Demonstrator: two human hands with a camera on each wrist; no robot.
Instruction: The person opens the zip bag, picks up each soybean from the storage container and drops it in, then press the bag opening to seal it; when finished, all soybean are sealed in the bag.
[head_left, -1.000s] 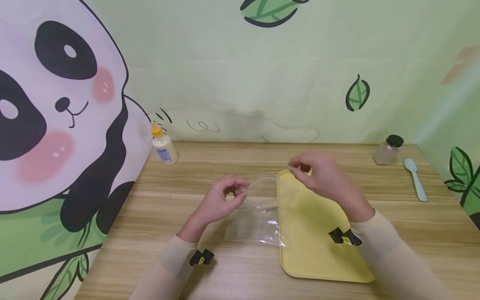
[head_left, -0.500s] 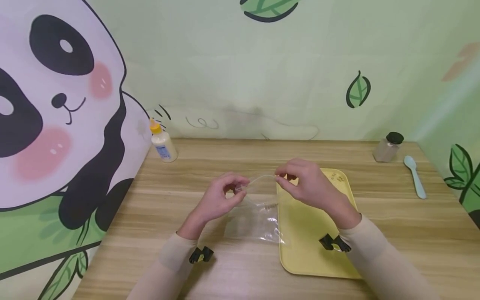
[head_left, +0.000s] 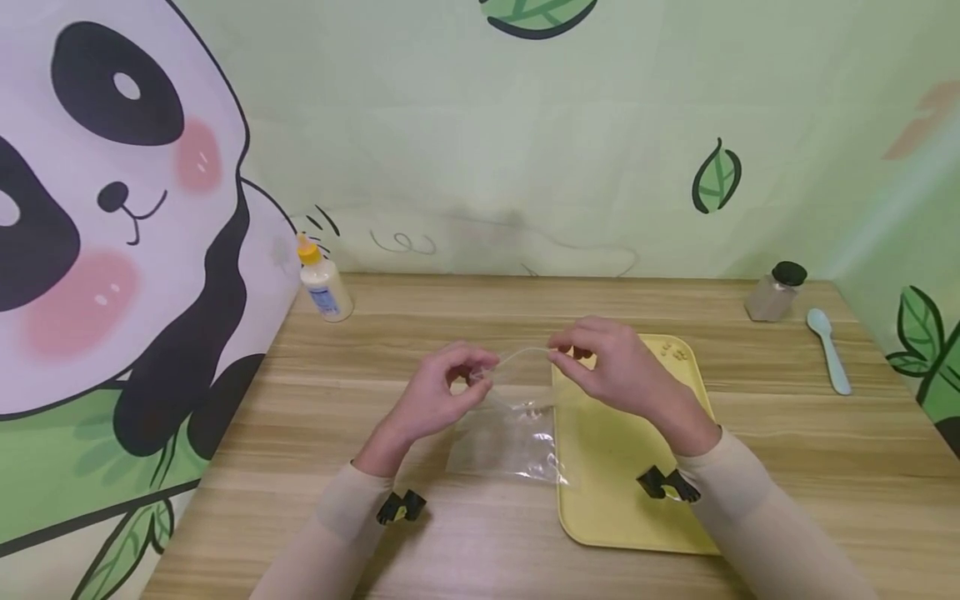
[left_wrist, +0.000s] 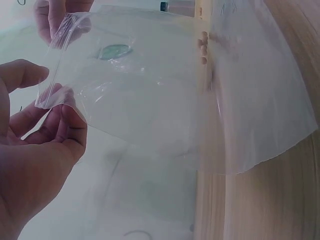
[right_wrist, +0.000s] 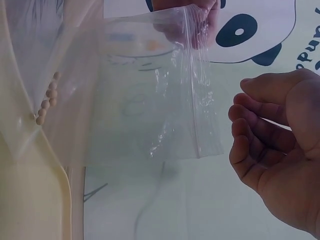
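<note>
A clear zip bag (head_left: pixel 498 446) is held up by its mouth, its lower end partly over the yellow tray (head_left: pixel 630 492). My left hand (head_left: pixel 442 396) pinches one top corner of it. In the left wrist view, the left thumb and curled fingers (left_wrist: pixel 65 127) grip the zip edge. My right hand (head_left: pixel 626 367) hovers at the mouth, fingers loosely bent. In the right wrist view, the right fingertips (right_wrist: pixel 239 125) look apart from the bag, with nothing seen between them. Round tan beads (right_wrist: pixel 48 97) show through the plastic low in the bag. More small beads (head_left: pixel 675 352) lie at the tray's far right corner.
A white bottle with a yellow cap (head_left: pixel 326 287) stands at the back left of the wooden table (head_left: pixel 300 400). At the back right are a black-lidded jar (head_left: pixel 775 293) and a light blue spoon (head_left: pixel 828 350). A printed wall covering (head_left: pixel 450 150) rises behind.
My right hand has come left from over the tray's far part to the bag's mouth. That uncovered the beads at the tray's corner. The left hand has kept its hold.
</note>
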